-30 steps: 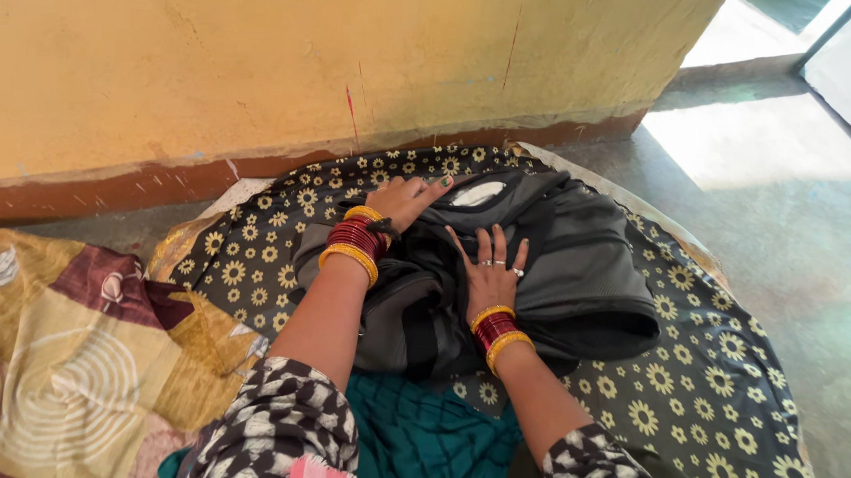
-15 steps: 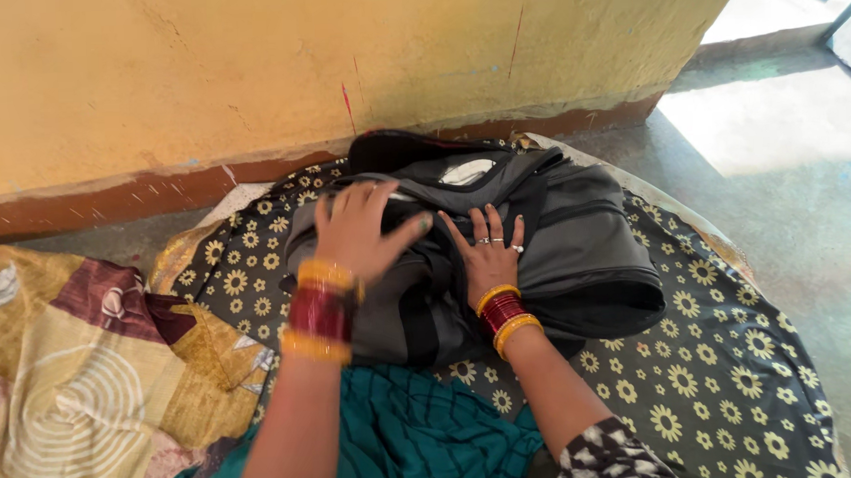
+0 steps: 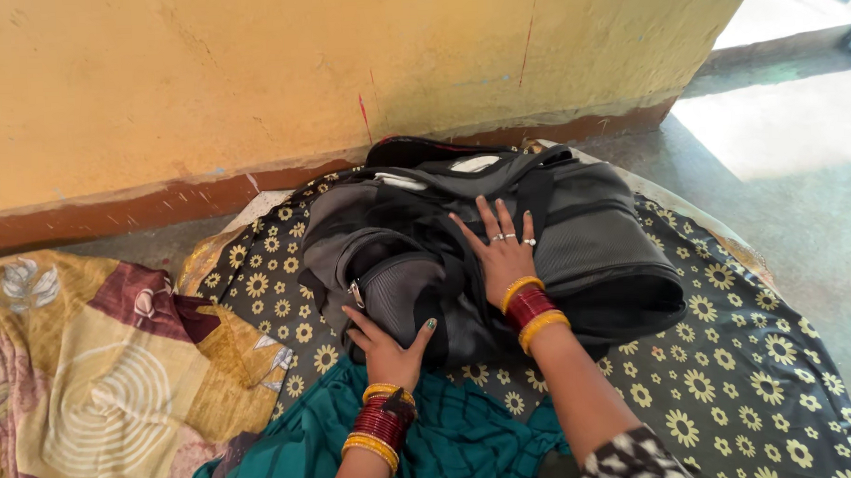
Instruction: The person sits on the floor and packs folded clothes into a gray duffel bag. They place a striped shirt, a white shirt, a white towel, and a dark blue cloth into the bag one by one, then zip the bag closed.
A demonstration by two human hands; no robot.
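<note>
Hands rest on a grey and black backpack [image 3: 501,236] that lies flat on a dark cloth printed with pale flowers [image 3: 722,370], spread on the floor near the foot of a yellow wall [image 3: 250,75]. The bag sits toward the far edge of that cloth, its top close to the wall's red-brown base strip. The person's right hand [image 3: 501,250] lies open and flat, fingers spread, pressing on the middle of the bag. The left hand [image 3: 387,344] is at the bag's near edge, fingers curled up against the bottom of a front pocket whose zip pull [image 3: 356,293] shows; it cups the fabric rather than closing round anything. By my judgement the bag is laid down and partly pressed flat, though the pocket side bulges and looks unsettled. A patterned quilt [image 3: 91,373] lies off the cloth's left edge, and teal fabric [image 3: 423,437] covers the person's lap at the near edge.
</note>
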